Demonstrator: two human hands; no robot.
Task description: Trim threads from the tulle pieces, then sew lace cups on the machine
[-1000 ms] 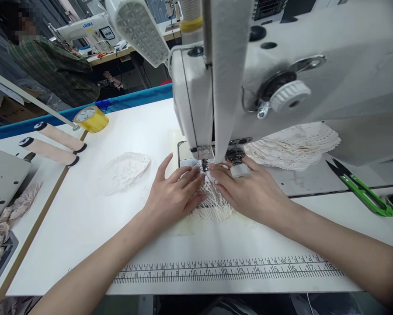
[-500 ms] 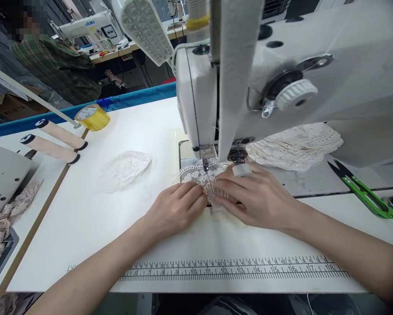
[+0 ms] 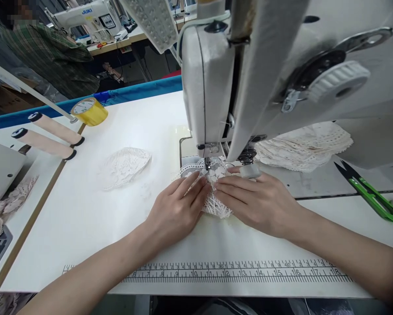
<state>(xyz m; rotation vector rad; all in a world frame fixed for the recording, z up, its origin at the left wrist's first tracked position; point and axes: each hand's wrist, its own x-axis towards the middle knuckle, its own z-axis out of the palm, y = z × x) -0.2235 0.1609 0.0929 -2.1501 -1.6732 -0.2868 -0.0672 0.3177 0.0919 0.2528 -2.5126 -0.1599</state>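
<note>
A piece of white lace (image 3: 217, 205) lies under the presser foot (image 3: 207, 164) of a white sewing machine (image 3: 209, 87). My left hand (image 3: 178, 203) rests on the lace's left side, its fingers stretched out and pressing down near the foot. On the right side of the same piece, my right hand (image 3: 258, 199) lies flat with extended fingers, partly behind a white knob (image 3: 249, 171) on the machine. Part of the lace's front edge shows between both hands. Another lace piece (image 3: 126, 168) lies flat on the white table (image 3: 117, 232), left of my left hand.
A stack of lace pieces (image 3: 304, 146) sits behind my right hand, with green thread snips (image 3: 370, 192) farther right. At the left are yellow tape (image 3: 89, 111) and two thread cones (image 3: 45, 143). A printed ruler (image 3: 212, 272) runs along the front. Another person (image 3: 45, 57) sits beyond.
My left hand's curled fingers have straightened and lie flat on the lace. More of the lace shows between my hands, spread toward the front. The camera view has shifted slightly.
</note>
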